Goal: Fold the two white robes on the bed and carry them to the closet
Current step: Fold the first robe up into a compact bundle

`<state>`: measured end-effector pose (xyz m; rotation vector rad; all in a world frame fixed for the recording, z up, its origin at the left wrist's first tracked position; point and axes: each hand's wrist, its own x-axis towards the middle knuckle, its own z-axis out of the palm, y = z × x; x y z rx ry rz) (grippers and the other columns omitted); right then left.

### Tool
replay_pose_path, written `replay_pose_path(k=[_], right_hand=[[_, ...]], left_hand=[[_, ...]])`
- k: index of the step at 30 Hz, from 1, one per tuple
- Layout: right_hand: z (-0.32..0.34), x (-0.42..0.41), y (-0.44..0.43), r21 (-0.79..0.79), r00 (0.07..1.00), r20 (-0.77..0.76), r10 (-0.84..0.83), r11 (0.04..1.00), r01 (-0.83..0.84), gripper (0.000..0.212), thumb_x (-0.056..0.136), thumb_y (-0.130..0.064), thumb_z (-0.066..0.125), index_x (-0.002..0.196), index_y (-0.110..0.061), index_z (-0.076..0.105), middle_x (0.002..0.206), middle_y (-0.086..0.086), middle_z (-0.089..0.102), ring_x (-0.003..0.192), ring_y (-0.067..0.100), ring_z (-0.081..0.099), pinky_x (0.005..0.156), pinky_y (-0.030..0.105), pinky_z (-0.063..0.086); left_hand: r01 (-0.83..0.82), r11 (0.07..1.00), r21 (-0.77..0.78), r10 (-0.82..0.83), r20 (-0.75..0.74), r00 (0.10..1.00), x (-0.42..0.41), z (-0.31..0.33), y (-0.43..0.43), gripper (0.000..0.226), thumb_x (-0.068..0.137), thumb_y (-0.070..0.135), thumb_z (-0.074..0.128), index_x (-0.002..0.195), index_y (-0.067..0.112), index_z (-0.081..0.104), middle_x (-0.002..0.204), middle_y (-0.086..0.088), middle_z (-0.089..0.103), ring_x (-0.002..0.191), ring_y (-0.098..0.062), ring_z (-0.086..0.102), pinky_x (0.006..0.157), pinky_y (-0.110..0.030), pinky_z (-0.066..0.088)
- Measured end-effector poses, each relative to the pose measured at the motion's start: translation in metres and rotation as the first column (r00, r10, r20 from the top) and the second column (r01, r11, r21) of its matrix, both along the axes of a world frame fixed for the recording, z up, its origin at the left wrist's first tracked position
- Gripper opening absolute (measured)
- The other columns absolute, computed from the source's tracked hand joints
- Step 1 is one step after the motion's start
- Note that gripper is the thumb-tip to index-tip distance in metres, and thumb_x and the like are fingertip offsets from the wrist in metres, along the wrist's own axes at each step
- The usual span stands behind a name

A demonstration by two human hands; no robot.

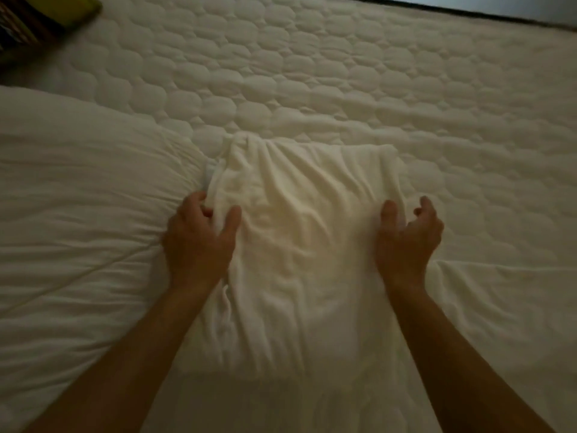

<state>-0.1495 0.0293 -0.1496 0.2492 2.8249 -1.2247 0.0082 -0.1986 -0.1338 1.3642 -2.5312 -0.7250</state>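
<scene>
Left hand (pixel 198 242) fingers (pixel 232 220) gripping robe (pixel 299 220) edge; right hand (pixel 406 235) open beside opposite edge

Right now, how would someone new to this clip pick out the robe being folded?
Start from the quilted mattress that fills the view, then come down to the two bare forearms. Between the left hand and the right hand lies the folded white robe. Its loose, soft wrinkles set it apart from the stitched bubble-pattern mattress and the smoother white duvet at its left.
</scene>
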Motion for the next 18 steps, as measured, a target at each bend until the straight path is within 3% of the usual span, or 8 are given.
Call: replay_pose_path(k=[1, 3, 5, 8, 10, 13, 18], right_hand=[[0.005, -0.014, 0.004, -0.008, 0.993, 0.102, -0.058, 0.998, 0.059, 0.055, 0.097, -0.054, 0.051, 0.131, -0.012, 0.057, 0.126, 0.011, 0.061, 0.118, 0.029, 0.054, 0.099, 0.036, 0.039], [0.011, -0.033, 0.006, 0.016, 0.976, 0.217, 0.03, 0.999, -0.034, 0.048, 0.096, -0.058, 0.05, 0.103, -0.014, 0.066, 0.099, 0.004, 0.066, 0.093, 0.023, 0.059, 0.083, 0.032, 0.042], [0.015, -0.044, 0.008, 0.061, 0.98, 0.119, 0.157, 0.984, -0.165, 0.04, 0.096, -0.055, 0.053, 0.095, -0.017, 0.065, 0.088, -0.001, 0.063, 0.084, 0.019, 0.058, 0.078, 0.031, 0.042], [0.01, -0.051, 0.021, 0.15, 0.948, -0.206, 0.244, 0.965, -0.216, 0.04, 0.101, -0.039, 0.054, 0.079, -0.009, 0.068, 0.069, 0.002, 0.062, 0.064, 0.021, 0.057, 0.066, 0.028, 0.041], [0.005, -0.057, 0.03, 0.175, 0.943, -0.219, 0.251, 0.961, -0.215, 0.045, 0.102, -0.034, 0.054, 0.067, -0.007, 0.062, 0.058, 0.003, 0.055, 0.054, 0.023, 0.052, 0.059, 0.029, 0.036], [0.004, -0.051, 0.023, 0.221, 0.971, 0.002, 0.239, 0.947, -0.234, 0.047, 0.104, -0.036, 0.048, 0.066, -0.008, 0.055, 0.058, -0.002, 0.048, 0.061, 0.024, 0.049, 0.064, 0.03, 0.027], [0.022, -0.065, -0.008, 0.049, 0.996, 0.037, 0.086, 0.995, -0.088, 0.058, 0.102, -0.06, 0.029, 0.099, -0.012, 0.063, 0.089, 0.001, 0.063, 0.087, 0.023, 0.058, 0.082, 0.037, 0.043]], left_hand=[[-0.068, 0.991, 0.115, 0.07, -0.02, 0.997, -0.015, 0.005, -0.009, 0.056, 0.09, 0.059, 0.057, 0.119, 0.011, 0.058, 0.104, -0.006, 0.067, 0.1, -0.029, 0.061, 0.086, -0.037, 0.042], [-0.093, 0.958, 0.272, 0.078, 0.068, 0.995, -0.046, 0.013, -0.028, 0.048, 0.095, 0.056, 0.054, 0.1, 0.009, 0.064, 0.096, -0.008, 0.065, 0.093, -0.026, 0.06, 0.08, -0.033, 0.038], [-0.039, 0.972, 0.233, 0.025, 0.063, 0.998, -0.065, 0.013, -0.039, 0.041, 0.1, 0.045, 0.049, 0.086, 0.008, 0.059, 0.098, -0.019, 0.066, 0.097, -0.035, 0.061, 0.077, -0.034, 0.035], [-0.095, 0.988, 0.12, 0.104, -0.065, 0.992, -0.057, 0.009, -0.046, 0.031, 0.104, 0.033, 0.042, 0.086, 0.009, 0.05, 0.101, -0.026, 0.062, 0.097, -0.04, 0.057, 0.073, -0.033, 0.027], [-0.128, 0.988, 0.091, 0.134, -0.063, 0.989, -0.043, 0.002, -0.048, 0.028, 0.104, 0.032, 0.041, 0.088, 0.01, 0.048, 0.104, -0.03, 0.062, 0.098, -0.045, 0.057, 0.074, -0.038, 0.032], [-0.141, 0.985, 0.096, 0.133, 0.083, 0.988, -0.035, -0.01, -0.048, 0.035, 0.104, 0.035, 0.041, 0.099, 0.004, 0.056, 0.113, -0.032, 0.062, 0.102, -0.049, 0.058, 0.082, -0.045, 0.043], [-0.12, 0.979, 0.167, 0.093, 0.16, 0.983, -0.062, 0.004, -0.062, 0.069, 0.099, 0.064, 0.031, 0.102, 0.004, 0.065, 0.119, -0.025, 0.063, 0.112, -0.041, 0.058, 0.091, -0.042, 0.041]])
